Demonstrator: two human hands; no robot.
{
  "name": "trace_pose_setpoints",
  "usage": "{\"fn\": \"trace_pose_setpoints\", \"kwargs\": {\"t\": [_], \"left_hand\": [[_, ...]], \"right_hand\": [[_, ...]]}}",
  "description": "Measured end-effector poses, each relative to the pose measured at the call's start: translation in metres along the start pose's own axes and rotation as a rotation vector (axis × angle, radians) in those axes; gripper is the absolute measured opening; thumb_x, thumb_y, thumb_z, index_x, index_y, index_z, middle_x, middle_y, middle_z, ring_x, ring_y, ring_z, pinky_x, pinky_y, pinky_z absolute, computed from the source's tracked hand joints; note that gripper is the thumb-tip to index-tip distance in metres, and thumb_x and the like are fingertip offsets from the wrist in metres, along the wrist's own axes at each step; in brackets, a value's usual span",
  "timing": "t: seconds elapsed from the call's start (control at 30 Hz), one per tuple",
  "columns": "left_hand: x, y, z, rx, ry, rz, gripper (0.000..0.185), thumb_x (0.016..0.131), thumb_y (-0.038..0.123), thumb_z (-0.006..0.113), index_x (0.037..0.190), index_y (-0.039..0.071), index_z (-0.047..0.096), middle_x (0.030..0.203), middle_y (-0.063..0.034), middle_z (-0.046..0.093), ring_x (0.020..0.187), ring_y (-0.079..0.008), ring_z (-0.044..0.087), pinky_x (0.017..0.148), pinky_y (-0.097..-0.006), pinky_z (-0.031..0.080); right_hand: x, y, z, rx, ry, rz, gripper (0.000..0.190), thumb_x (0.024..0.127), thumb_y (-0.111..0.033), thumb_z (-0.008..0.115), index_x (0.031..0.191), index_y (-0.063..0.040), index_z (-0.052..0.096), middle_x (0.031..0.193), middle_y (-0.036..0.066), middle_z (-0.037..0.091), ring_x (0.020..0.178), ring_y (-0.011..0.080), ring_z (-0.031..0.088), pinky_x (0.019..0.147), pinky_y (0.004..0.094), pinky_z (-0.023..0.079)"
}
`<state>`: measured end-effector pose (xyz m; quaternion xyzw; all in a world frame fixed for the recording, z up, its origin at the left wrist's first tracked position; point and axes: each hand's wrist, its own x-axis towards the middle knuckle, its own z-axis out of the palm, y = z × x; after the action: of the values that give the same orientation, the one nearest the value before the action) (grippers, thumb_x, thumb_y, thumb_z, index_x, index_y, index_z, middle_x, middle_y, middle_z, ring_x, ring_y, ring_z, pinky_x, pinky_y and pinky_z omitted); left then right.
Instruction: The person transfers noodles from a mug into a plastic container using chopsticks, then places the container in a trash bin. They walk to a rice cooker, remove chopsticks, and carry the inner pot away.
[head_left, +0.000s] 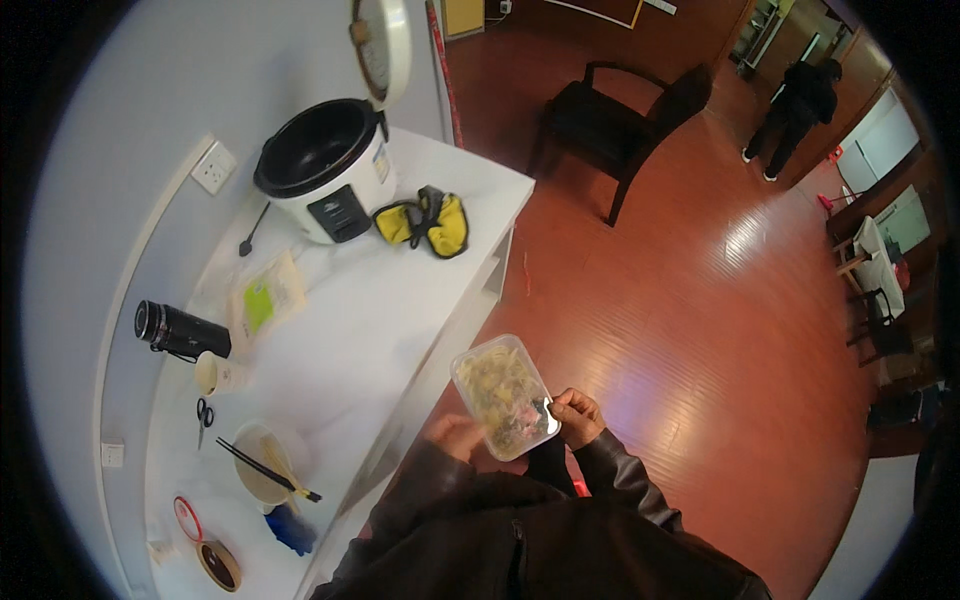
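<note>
My right hand (579, 417) grips the right edge of a clear plastic food container (499, 386), its thumb on top. Inside are pale yellowish shreds and chunks, with pinkish and dark pieces near the lower end. A glossy glare at the right corner hides part of the surface. My left hand (454, 436) is blurred at the container's lower left side, its fingertips against or over the edge; whether it grips cannot be made out. The container is held in front of my body, beside the edge of a white counter (367, 322).
On the counter stand an open rice cooker (330, 169), yellow-black mitts (427, 221), a plastic packet (266, 296), a black flask (184, 330), a paper cup (217, 373), scissors (203, 420), a tub (259, 465) with chopsticks and a tape roll (218, 566). Beyond are a black chair (607, 120) and a person (799, 112).
</note>
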<state>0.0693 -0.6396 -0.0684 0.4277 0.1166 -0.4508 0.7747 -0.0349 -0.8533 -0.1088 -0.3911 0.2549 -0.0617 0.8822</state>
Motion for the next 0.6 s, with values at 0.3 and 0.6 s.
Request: {"fn": "trace_pose_setpoints", "kwargs": {"t": [0.3,0.6], "left_hand": [[0.077,-0.071,0.113,0.010,0.055,-0.099,0.010,0.081,-0.003,0.061,0.085,0.004,0.055,0.094,-0.0126,0.061,0.090,-0.0219,0.058,0.080,-0.0386,0.048],[0.127,-0.092,0.160,0.277,0.141,-0.135,0.008,0.081,-0.002,0.060,0.083,0.004,0.056,0.089,-0.0118,0.062,0.081,-0.0210,0.060,0.075,-0.0364,0.048]], "right_hand": [[0.000,-0.111,-0.121,-0.027,0.019,0.002,0.008,0.083,-0.009,0.063,0.085,-0.006,0.056,0.078,0.002,0.059,0.069,0.0111,0.055,0.066,0.0274,0.045],[0.017,-0.136,-0.172,0.068,0.060,0.011,0.010,0.085,-0.008,0.060,0.095,-0.007,0.058,0.085,0.005,0.063,0.075,0.0146,0.060,0.069,0.0301,0.048]]}}
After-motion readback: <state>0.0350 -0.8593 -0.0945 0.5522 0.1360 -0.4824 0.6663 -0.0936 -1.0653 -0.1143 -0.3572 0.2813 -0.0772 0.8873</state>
